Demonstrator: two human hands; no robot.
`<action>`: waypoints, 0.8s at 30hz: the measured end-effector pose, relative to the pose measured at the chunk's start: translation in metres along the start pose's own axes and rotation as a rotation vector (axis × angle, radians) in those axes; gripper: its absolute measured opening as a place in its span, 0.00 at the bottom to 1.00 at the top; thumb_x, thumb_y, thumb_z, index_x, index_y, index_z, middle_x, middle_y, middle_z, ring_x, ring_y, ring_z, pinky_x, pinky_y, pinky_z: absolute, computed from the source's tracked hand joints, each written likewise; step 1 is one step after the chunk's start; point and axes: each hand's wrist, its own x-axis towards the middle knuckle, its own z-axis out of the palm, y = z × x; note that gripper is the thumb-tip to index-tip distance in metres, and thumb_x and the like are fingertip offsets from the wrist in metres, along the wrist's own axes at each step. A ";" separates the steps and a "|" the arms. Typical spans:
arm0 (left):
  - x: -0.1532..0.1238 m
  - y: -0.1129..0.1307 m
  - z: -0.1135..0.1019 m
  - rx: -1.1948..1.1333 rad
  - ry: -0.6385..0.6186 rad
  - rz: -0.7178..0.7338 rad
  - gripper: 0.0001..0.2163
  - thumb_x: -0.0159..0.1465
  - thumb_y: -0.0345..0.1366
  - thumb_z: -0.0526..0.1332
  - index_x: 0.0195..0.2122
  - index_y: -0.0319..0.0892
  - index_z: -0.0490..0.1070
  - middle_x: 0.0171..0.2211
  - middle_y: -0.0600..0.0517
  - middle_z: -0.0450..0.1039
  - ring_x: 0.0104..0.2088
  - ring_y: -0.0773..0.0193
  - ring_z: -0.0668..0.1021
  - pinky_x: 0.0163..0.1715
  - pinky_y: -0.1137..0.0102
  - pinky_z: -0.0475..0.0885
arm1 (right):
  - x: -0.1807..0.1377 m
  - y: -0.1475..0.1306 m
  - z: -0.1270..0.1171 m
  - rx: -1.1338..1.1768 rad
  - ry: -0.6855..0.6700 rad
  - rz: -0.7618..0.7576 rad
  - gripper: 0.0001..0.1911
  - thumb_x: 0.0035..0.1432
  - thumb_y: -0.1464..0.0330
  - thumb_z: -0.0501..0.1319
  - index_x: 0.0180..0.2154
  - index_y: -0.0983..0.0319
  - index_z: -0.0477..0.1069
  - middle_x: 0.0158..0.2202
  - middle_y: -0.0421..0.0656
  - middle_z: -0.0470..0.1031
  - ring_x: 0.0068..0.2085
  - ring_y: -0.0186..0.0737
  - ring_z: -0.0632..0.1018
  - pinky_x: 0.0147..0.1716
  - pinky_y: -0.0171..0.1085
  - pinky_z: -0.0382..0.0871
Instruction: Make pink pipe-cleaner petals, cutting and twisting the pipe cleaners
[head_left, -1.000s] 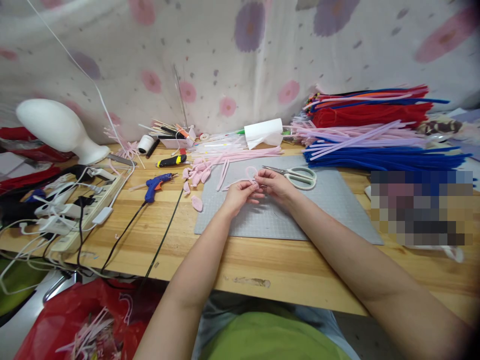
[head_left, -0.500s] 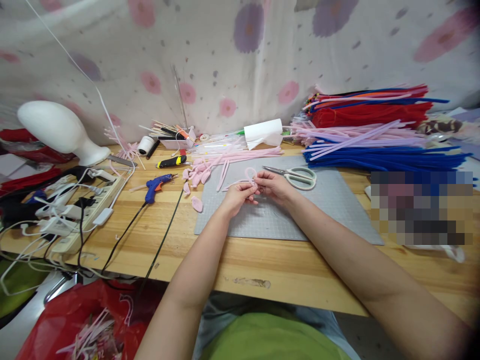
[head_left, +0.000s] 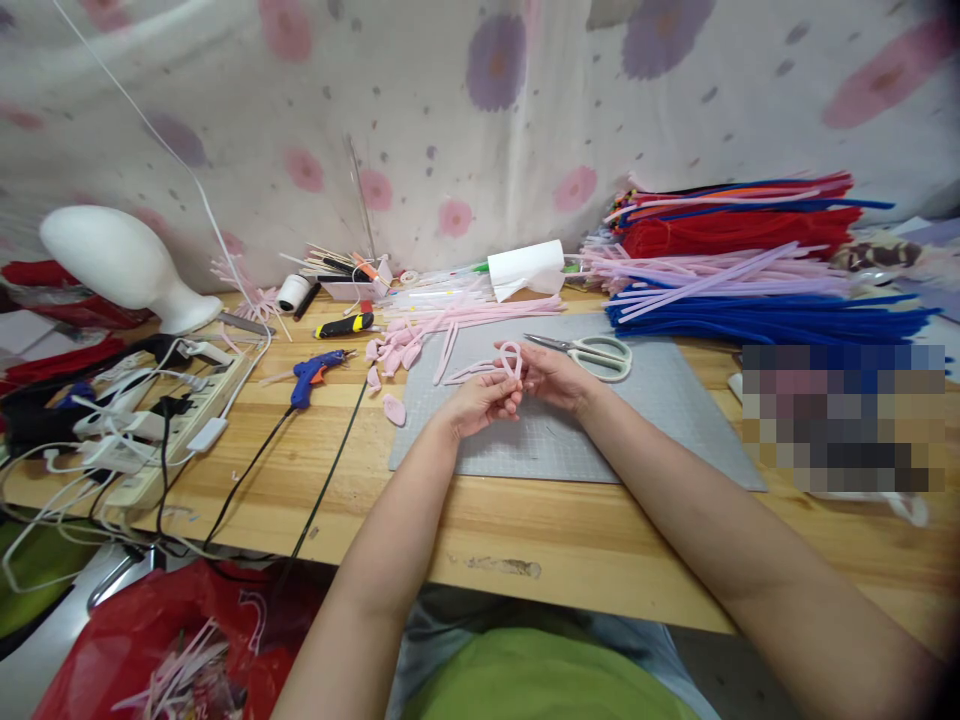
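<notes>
A pink pipe cleaner bent into a narrow loop (head_left: 511, 350) stands up between my hands above the grey cutting mat (head_left: 555, 450). My left hand (head_left: 486, 402) pinches its lower end between thumb and fingers. Close against it on the right, my right hand (head_left: 553, 376) has curled fingers at the side of the loop; its fingertips are partly hidden. More pink pipe cleaner pieces (head_left: 469, 372) lie on the mat behind my left hand. Scissors (head_left: 600, 356) with pale handles lie just beyond my right hand. Several finished pink petal shapes (head_left: 394, 408) rest at the mat's left edge.
A blue glue gun (head_left: 309, 378) and a yellow-black utility knife (head_left: 343, 326) lie left. Farther left are a cable-crowded power strip (head_left: 176, 420) and a white foam head (head_left: 112, 265). Blue pipe cleaners (head_left: 765, 318) and other bundles are stacked back right. A red bag (head_left: 97, 640) hangs below.
The pink loop has turned more upright and narrower, facing me. My left hand has shifted slightly right and grips the loop's lower end; my right fingers have eased back a little.
</notes>
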 end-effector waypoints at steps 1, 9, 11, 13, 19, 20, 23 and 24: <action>0.000 0.000 0.001 0.008 0.005 -0.003 0.12 0.50 0.38 0.66 0.29 0.36 0.67 0.21 0.57 0.66 0.17 0.78 0.68 0.20 0.78 0.68 | 0.000 0.000 0.000 0.019 0.008 0.005 0.15 0.47 0.61 0.63 0.38 0.59 0.71 0.35 0.42 0.75 0.29 0.32 0.73 0.28 0.33 0.67; 0.001 -0.002 0.006 0.019 0.000 0.021 0.13 0.49 0.40 0.65 0.28 0.36 0.65 0.20 0.59 0.64 0.16 0.79 0.65 0.20 0.77 0.69 | 0.003 -0.003 -0.006 0.117 0.079 -0.077 0.10 0.42 0.64 0.67 0.29 0.61 0.71 0.26 0.37 0.72 0.27 0.28 0.70 0.27 0.29 0.65; 0.002 -0.004 0.007 0.026 -0.009 0.029 0.14 0.48 0.40 0.66 0.28 0.36 0.65 0.20 0.59 0.64 0.16 0.79 0.65 0.20 0.76 0.69 | 0.003 -0.003 -0.007 0.117 0.097 -0.086 0.11 0.42 0.63 0.67 0.28 0.61 0.70 0.25 0.36 0.71 0.26 0.28 0.69 0.26 0.30 0.65; 0.003 -0.005 0.007 0.037 -0.005 0.038 0.15 0.47 0.41 0.66 0.28 0.36 0.65 0.20 0.59 0.64 0.16 0.79 0.66 0.21 0.76 0.69 | 0.003 -0.002 -0.007 0.134 0.108 -0.095 0.12 0.41 0.63 0.67 0.27 0.61 0.69 0.24 0.36 0.70 0.24 0.27 0.68 0.24 0.29 0.64; 0.006 -0.008 0.007 0.091 0.000 0.064 0.17 0.46 0.43 0.67 0.27 0.36 0.64 0.19 0.59 0.65 0.16 0.78 0.67 0.22 0.75 0.71 | 0.004 -0.001 -0.006 0.214 0.082 -0.103 0.15 0.35 0.65 0.70 0.24 0.62 0.68 0.22 0.34 0.67 0.22 0.26 0.64 0.20 0.29 0.60; 0.006 -0.008 0.007 0.101 0.003 0.070 0.17 0.46 0.43 0.67 0.27 0.36 0.64 0.19 0.59 0.65 0.16 0.78 0.67 0.23 0.75 0.71 | 0.005 -0.001 -0.007 0.225 0.078 -0.107 0.15 0.34 0.65 0.71 0.23 0.63 0.68 0.21 0.34 0.67 0.22 0.25 0.64 0.20 0.29 0.59; 0.007 -0.009 0.008 0.143 0.028 0.082 0.17 0.46 0.43 0.66 0.27 0.36 0.64 0.19 0.59 0.65 0.16 0.78 0.67 0.23 0.74 0.71 | 0.007 -0.001 -0.009 0.250 0.079 -0.122 0.14 0.33 0.67 0.71 0.22 0.63 0.68 0.21 0.34 0.68 0.21 0.24 0.63 0.20 0.27 0.59; 0.007 -0.009 0.009 0.164 0.034 0.081 0.17 0.46 0.43 0.66 0.27 0.36 0.64 0.19 0.59 0.66 0.16 0.77 0.68 0.23 0.74 0.71 | 0.007 -0.002 -0.011 0.260 0.090 -0.129 0.14 0.33 0.67 0.71 0.22 0.63 0.68 0.21 0.34 0.68 0.21 0.24 0.63 0.20 0.27 0.60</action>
